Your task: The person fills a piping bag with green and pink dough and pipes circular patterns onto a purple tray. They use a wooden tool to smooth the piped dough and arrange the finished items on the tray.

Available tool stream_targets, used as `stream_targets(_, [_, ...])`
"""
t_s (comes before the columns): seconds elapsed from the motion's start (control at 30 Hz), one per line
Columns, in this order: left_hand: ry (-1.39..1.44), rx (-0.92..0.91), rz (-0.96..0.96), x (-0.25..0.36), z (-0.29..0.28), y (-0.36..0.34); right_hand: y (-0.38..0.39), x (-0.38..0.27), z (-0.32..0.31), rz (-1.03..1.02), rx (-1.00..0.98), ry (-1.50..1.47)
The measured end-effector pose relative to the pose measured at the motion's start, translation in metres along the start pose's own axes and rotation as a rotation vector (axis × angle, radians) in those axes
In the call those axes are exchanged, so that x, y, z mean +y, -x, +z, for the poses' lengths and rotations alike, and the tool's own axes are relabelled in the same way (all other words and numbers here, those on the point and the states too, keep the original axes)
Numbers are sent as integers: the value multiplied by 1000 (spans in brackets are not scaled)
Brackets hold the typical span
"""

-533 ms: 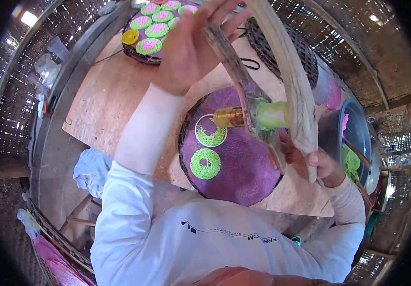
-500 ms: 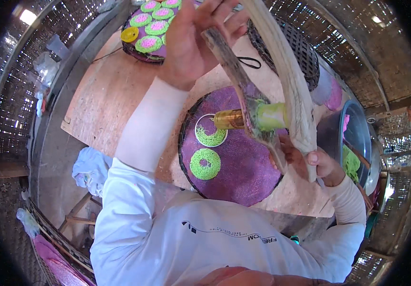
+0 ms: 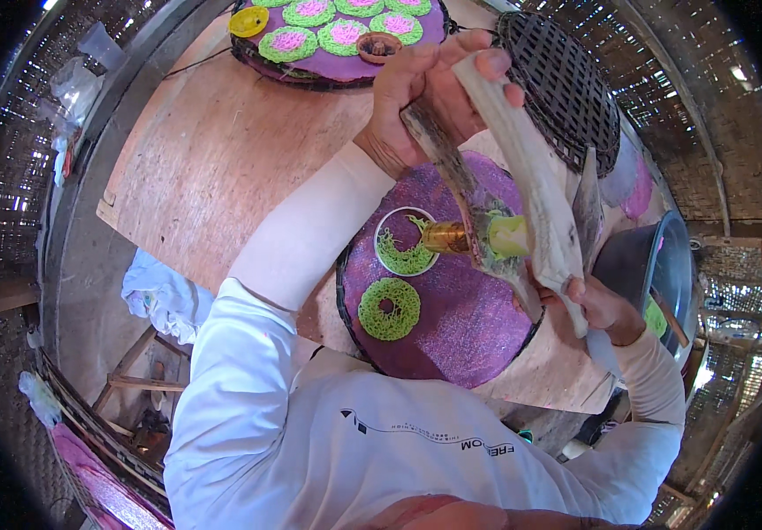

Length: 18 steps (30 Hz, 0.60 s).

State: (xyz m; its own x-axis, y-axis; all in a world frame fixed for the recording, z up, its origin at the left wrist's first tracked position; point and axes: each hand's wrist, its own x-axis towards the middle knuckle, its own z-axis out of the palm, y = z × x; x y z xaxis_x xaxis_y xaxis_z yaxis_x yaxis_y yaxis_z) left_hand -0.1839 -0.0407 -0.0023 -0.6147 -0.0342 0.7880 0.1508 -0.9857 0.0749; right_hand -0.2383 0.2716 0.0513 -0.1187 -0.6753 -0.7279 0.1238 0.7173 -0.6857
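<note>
A wooden lever press (image 3: 535, 181), with two long handles, a brass cylinder (image 3: 445, 237) and a green doughy plug (image 3: 506, 237) between the handles, is tilted above a round purple mat (image 3: 452, 340). My left hand (image 3: 434, 93) is closed around the handles' far ends, its fingers curled by the pale handle. Low on the right, my right hand (image 3: 606, 311) grips the handles' near ends. Beneath the cylinder's tip lies a white ring (image 3: 377, 240) with green strands (image 3: 403, 258) lining part of it. Nearer me on the mat is a green strand round (image 3: 389, 309) with a hole.
A second purple mat (image 3: 328, 66) at the far side bears several green-and-pink rounds, a yellow dish (image 3: 249, 22) and a brown dish (image 3: 379, 47). A black woven basket (image 3: 562, 84) stands far right. A blue-grey basin (image 3: 633, 256) is at right, a pale blue cloth (image 3: 165, 296) at left.
My left hand has gone from open, spread fingers beside the handles to closing around their far ends. The press has shifted slightly, and more green strands line the ring's right side.
</note>
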Motion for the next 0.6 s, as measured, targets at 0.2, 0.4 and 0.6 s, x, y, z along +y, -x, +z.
stream_targets(0.2, [72, -19, -62, 0, -23, 27, -11, -18, 21, -59, 37, 133])
stream_targets(0.4, [30, 154, -26, 7, -10, 35, -15, -26, 33, -86, 91, 124])
stream_targets(0.6, [-29, 125, 7, 25, -4, 41, -30, -40, 48, -205, 135, 202])
